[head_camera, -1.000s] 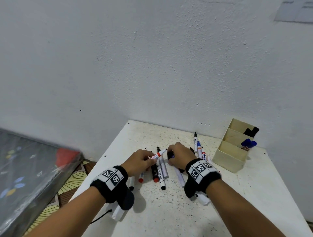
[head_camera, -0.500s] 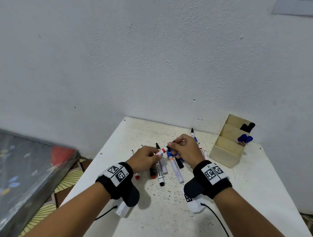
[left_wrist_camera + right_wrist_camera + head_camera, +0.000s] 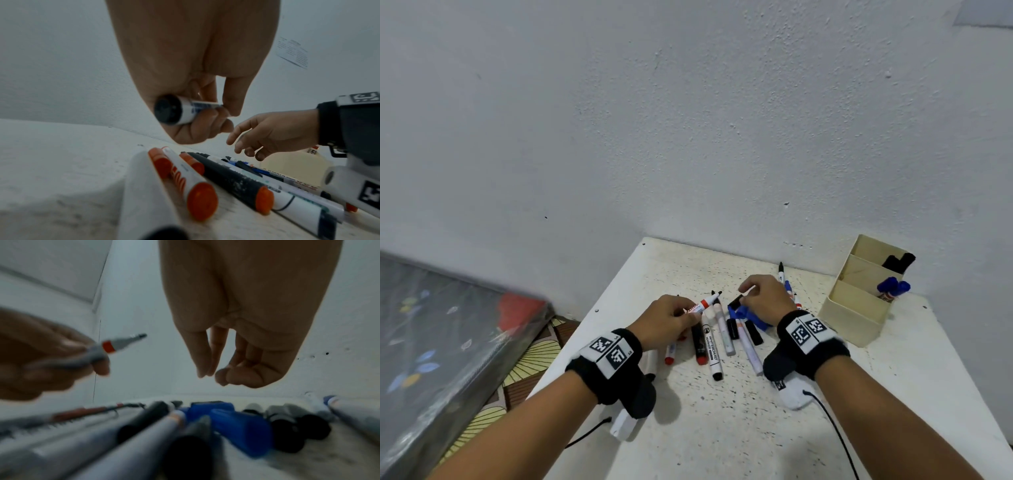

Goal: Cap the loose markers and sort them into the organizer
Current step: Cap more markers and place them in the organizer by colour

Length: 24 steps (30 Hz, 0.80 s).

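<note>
The left hand (image 3: 671,317) grips an uncapped marker (image 3: 703,303) above the table (image 3: 722,428) middle; the right hand (image 3: 765,294) hovers loosely curled, empty. Light, stiff, slick: hold mid-barrel.

Black wristbands (image 3: 613,363) — white coded tags, black cables

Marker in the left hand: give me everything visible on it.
The marker is a white-barrelled whiteboard type with a red band behind a bare dark tip, so it is uncapped. Its rear end plug looks black in the left wrist view, and blue print runs along the barrel. It looks like smooth plastic. The left hand grips its rear half, holding it above the table, tip pointing away and toward the right hand, which does not touch it.
</note>
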### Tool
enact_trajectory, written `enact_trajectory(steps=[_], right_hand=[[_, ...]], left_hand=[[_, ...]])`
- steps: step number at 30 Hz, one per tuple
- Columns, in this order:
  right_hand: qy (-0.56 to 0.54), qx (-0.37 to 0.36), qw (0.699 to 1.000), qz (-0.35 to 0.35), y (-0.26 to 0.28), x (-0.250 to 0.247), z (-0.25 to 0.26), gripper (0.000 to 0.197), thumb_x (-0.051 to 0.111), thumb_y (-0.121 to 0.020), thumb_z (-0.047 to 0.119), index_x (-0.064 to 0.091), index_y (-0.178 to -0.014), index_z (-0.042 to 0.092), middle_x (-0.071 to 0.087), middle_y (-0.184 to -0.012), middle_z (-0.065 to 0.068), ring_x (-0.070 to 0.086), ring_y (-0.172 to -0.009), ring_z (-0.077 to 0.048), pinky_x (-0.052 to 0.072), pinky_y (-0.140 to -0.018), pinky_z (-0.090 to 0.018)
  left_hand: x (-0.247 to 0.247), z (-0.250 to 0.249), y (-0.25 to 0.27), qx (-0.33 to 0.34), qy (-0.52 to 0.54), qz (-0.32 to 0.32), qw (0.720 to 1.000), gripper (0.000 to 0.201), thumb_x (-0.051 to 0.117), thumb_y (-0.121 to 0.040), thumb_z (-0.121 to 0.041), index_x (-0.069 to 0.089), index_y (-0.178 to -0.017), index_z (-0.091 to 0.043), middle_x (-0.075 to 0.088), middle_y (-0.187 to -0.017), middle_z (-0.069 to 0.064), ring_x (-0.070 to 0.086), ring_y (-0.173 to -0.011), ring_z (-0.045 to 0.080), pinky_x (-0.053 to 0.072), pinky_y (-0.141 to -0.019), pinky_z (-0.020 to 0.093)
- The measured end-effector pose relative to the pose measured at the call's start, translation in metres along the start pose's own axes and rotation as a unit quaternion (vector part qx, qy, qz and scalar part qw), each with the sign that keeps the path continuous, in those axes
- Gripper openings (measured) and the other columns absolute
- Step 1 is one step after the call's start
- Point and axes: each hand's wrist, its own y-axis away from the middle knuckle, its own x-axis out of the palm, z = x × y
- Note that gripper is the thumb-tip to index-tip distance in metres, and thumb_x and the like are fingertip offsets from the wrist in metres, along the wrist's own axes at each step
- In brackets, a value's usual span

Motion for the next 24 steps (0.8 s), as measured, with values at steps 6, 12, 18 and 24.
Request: enact_trajectory(steps=[6, 12, 18, 24], right_hand=[[0.225, -0.019, 0.971, 0.074, -0.029, 0.005, 0.005, 0.028, 0.067, -0.084, 0.031, 0.065, -0.099, 0.008, 0.061, -0.096, -0.006, 0.06, -0.095, -0.025, 0.047, -0.074, -0.029], [0.281, 0.005, 0.957, 0.071, -0.034, 0.013, 0.016, 0.024, 0.065, -0.082, 0.031, 0.052, -0.077, 0.012, 0.058, -0.078, -0.005, 0.06, -0.079, -0.025, 0.045, -0.062, -0.027], [-0.045, -0.048, 0.997, -0.046, -0.022, 0.003, 0.022, 0.038, 0.078, -0.076, 0.015, 0.065, -0.11, 0.005, 0.064, -0.102, -0.007, 0.061, -0.09, -0.022, 0.051, -0.083, -0.033], [-0.202, -0.075, 0.977, 0.0, 0.007, 0.005, 0.036, 0.035, 0.081, -0.069, 0.002, 0.065, -0.099, 0.011, 0.071, -0.09, -0.012, 0.07, -0.083, -0.024, 0.057, -0.081, -0.035]], left_hand=[[-0.006, 0.003, 0.002, -0.002, 0.019, -0.008, 1.0, 0.029, 0.055, -0.096, -0.024, 0.055, -0.067, -0.024, 0.058, -0.064, 0.002, 0.045, -0.049, 0.008, 0.037, -0.054, 0.025], [-0.009, 0.005, 0.005, -0.009, 0.023, -0.012, 1.0, 0.028, 0.054, -0.097, -0.024, 0.056, -0.069, -0.024, 0.058, -0.062, -0.005, 0.045, -0.044, 0.001, 0.037, -0.052, 0.021], [-0.01, 0.004, 0.004, -0.01, 0.028, -0.008, 1.0, 0.029, 0.053, -0.097, -0.021, 0.055, -0.068, -0.019, 0.062, -0.067, 0.004, 0.043, -0.041, 0.001, 0.035, -0.05, 0.022], [-0.005, -0.005, 0.0, -0.012, 0.043, -0.013, 0.999, 0.025, 0.054, -0.096, -0.02, 0.056, -0.072, -0.018, 0.056, -0.06, 0.001, 0.044, -0.043, 0.005, 0.037, -0.048, 0.018]])
